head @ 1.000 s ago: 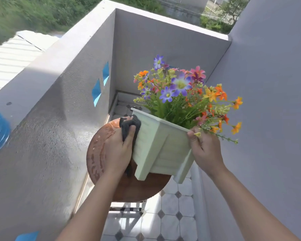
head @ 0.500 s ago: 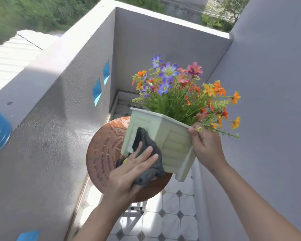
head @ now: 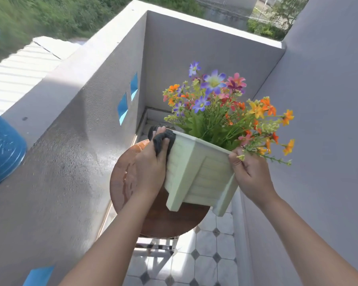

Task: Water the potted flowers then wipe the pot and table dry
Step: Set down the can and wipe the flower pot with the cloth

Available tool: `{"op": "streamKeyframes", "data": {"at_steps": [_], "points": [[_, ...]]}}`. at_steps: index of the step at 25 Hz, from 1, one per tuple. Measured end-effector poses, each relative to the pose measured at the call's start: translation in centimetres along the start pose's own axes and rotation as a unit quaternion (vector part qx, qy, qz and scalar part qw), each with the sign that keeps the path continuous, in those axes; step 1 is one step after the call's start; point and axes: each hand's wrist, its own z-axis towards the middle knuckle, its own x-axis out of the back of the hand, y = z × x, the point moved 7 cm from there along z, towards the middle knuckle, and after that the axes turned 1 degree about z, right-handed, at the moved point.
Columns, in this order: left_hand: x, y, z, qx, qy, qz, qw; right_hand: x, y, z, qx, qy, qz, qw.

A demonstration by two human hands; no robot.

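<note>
Above the round table | pot of flowers tilted toward me | my left hand presses the dark cloth on its upper left corner | my right hand clamps its right rim.

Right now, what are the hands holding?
The left hand presses a dark cloth against the pot's upper corner; the right hand grips its rim.

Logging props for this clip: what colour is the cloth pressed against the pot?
Dark grey, almost charcoal. The cloth shows best in the head view, bunched under the left hand at the pot's upper corner.
</note>
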Motion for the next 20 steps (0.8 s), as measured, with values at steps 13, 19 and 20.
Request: {"op": "streamKeyframes", "data": {"at_steps": [13, 19, 20], "points": [[-0.2, -5.2, 3.9, 0.384, -0.179, -0.186, 0.886, -1.1, -1.5, 0.0, 0.029, -0.072, 0.072, 0.994], [1.3, -5.3, 4.1, 0.383, -0.108, -0.158, 0.904, -1.2, -0.9, 0.2, 0.023, -0.031, 0.055, 0.998], [1.6, -5.1, 3.9, 0.373, -0.090, -0.158, 0.910, -0.9, -0.6, 0.0, 0.001, -0.006, 0.045, 0.999]]}}
